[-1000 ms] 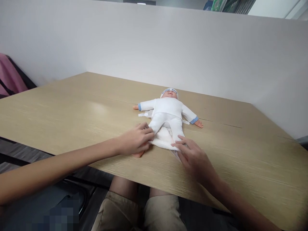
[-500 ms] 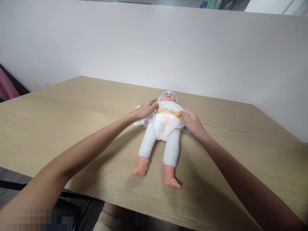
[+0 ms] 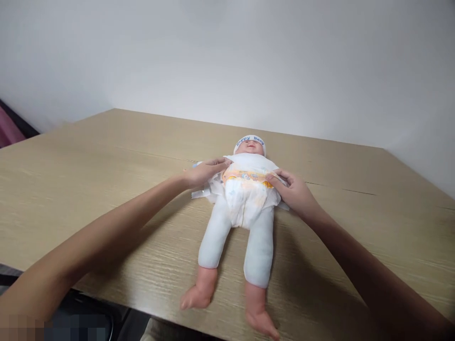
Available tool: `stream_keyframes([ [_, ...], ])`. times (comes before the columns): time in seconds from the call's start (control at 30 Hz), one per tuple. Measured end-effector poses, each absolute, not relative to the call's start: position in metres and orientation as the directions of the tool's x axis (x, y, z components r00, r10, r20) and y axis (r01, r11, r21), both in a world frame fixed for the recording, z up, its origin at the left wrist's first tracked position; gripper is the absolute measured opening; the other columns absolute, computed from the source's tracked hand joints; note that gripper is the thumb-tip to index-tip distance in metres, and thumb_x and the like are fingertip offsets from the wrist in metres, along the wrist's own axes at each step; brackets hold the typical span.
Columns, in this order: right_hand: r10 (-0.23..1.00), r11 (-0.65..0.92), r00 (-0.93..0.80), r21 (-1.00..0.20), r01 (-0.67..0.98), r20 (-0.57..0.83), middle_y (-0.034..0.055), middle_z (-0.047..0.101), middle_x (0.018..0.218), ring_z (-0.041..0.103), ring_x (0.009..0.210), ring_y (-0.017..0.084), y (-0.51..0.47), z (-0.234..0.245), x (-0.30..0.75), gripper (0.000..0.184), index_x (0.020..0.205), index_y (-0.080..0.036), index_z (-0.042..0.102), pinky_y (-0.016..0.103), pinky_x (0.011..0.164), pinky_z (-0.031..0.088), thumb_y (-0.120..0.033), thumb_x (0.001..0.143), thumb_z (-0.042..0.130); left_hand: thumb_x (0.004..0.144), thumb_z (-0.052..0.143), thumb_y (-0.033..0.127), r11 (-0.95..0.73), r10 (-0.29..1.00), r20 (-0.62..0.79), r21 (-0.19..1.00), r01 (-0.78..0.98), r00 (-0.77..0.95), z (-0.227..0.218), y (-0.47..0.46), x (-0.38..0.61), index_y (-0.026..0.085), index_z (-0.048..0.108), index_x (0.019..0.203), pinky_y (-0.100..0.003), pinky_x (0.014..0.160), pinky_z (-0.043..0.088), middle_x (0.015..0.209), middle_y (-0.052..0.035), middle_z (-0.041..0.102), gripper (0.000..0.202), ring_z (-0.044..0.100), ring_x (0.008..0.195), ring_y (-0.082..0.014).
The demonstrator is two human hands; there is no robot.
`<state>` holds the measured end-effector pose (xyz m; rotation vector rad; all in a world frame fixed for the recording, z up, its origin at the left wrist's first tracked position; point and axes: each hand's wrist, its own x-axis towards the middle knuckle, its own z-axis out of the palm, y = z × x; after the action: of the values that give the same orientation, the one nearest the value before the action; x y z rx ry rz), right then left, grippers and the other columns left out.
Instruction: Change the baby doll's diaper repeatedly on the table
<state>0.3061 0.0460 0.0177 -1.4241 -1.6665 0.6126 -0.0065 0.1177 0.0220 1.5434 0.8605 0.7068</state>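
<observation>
A baby doll [image 3: 258,255] lies on its back, feet toward me, in white clothing and a white headband [image 3: 250,139] with blue lettering. A white diaper [image 3: 245,201] with an orange patterned waistband covers its front from the waist to between the legs. My left hand [image 3: 206,173] is at the waistband's upper left corner, fingers closed on the diaper's edge. At the opposite corner, my right hand [image 3: 289,187] pinches the waistband, thumb on top. A diaper side tab [image 3: 201,193] sticks out below my left hand. The doll's arms are mostly hidden.
The doll rests on a wooden table [image 3: 106,189] with a thin seam across it. Behind the table stands a pale wall [image 3: 227,71]. Something pink and black [image 3: 10,125] is at the far left. A dark chair [image 3: 85,308] shows below the table's front edge.
The view has tilted down and the doll appears larger and closer. Both hands stay at the waistband; it has come lower on the doll, and more of the white chest shows above it.
</observation>
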Motion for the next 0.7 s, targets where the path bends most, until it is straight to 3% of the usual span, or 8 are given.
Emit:
stream_keyframes([
  [0.1, 0.946, 0.212, 0.091, -0.803, 0.557, 0.312, 0.0099, 0.084, 0.107, 0.076, 0.093, 0.028, 0.033, 0.023, 0.314, 0.045, 0.105, -0.023, 0.078, 0.040, 0.085, 0.060, -0.066, 0.094, 0.075, 0.104, 0.065, 0.057, -0.138, 0.886, 0.003, 0.956, 0.258, 0.464, 0.044, 0.117, -0.010, 0.026, 0.072, 0.133, -0.037, 0.094, 0.058, 0.128, -0.0070, 0.079, 0.043, 0.073, 0.107, -0.0232],
  [0.23, 0.911, 0.192, 0.116, -0.655, 0.731, 0.396, 0.0086, 0.081, 0.095, 0.070, 0.077, 0.025, 0.007, 0.003, 0.337, 0.042, 0.104, -0.023, 0.076, 0.041, 0.077, 0.056, -0.064, 0.100, 0.066, 0.112, 0.050, 0.057, -0.407, 0.879, 0.218, 0.805, 0.431, 0.423, 0.076, 0.093, 0.002, 0.022, 0.073, 0.128, -0.045, 0.108, 0.054, 0.140, -0.0096, 0.076, 0.045, 0.070, 0.122, -0.0268],
  [0.33, 0.908, 0.222, 0.023, -0.527, 0.821, 0.419, 0.0070, 0.077, 0.088, 0.065, 0.071, 0.024, -0.006, -0.018, 0.355, 0.040, 0.103, -0.024, 0.075, 0.041, 0.073, 0.052, -0.061, 0.103, 0.061, 0.113, 0.051, 0.051, -0.672, 0.727, 0.402, 0.583, 0.456, 0.557, 0.085, 0.070, 0.031, 0.021, 0.072, 0.129, -0.047, 0.115, 0.050, 0.140, -0.0114, 0.075, 0.040, 0.064, 0.134, -0.0302],
  [0.4, 0.911, 0.252, -0.030, -0.495, 0.832, 0.412, 0.0054, 0.075, 0.082, 0.064, 0.070, 0.025, -0.007, -0.026, 0.362, 0.038, 0.101, -0.025, 0.074, 0.040, 0.073, 0.051, -0.060, 0.103, 0.059, 0.113, 0.053, 0.048, -0.796, 0.598, 0.444, 0.422, 0.433, 0.667, 0.081, 0.060, 0.055, 0.020, 0.074, 0.128, -0.050, 0.120, 0.046, 0.140, -0.0123, 0.075, 0.038, 0.062, 0.138, -0.0321],
  [0.47, 0.914, 0.262, -0.059, -0.472, 0.842, 0.403, 0.0041, 0.072, 0.078, 0.064, 0.072, 0.026, -0.006, -0.029, 0.365, 0.038, 0.099, -0.025, 0.072, 0.040, 0.074, 0.050, -0.061, 0.103, 0.058, 0.113, 0.053, 0.049, -0.835, 0.548, 0.418, 0.327, 0.443, 0.725, 0.072, 0.056, 0.078, 0.020, 0.076, 0.123, -0.053, 0.120, 0.045, 0.138, -0.0128, 0.076, 0.039, 0.064, 0.135, -0.0341],
  [0.57, 0.919, 0.231, -0.036, -0.460, 0.857, 0.393, 0.0038, 0.069, 0.076, 0.065, 0.076, 0.027, -0.003, -0.030, 0.363, 0.041, 0.095, -0.026, 0.069, 0.040, 0.074, 0.048, -0.066, 0.099, 0.060, 0.111, 0.055, 0.056, -0.808, 0.589, 0.371, 0.282, 0.518, 0.718, 0.058, 0.058, 0.098, 0.020, 0.079, 0.117, -0.056, 0.115, 0.046, 0.134, -0.0127, 0.079, 0.044, 0.064, 0.132, -0.0371],
  [0.7, 0.950, 0.069, 0.109, -0.537, 0.841, 0.292, 0.0016, 0.068, 0.072, 0.066, 0.074, 0.027, -0.003, -0.032, 0.359, 0.044, 0.090, -0.028, 0.063, 0.038, 0.072, 0.046, -0.071, 0.092, 0.067, 0.104, 0.065, 0.064, -0.795, 0.606, 0.372, 0.250, 0.553, 0.703, 0.047, 0.061, 0.099, 0.019, 0.078, 0.128, -0.059, 0.117, 0.044, 0.146, -0.0129, 0.074, 0.053, 0.057, 0.141, -0.0413],
])
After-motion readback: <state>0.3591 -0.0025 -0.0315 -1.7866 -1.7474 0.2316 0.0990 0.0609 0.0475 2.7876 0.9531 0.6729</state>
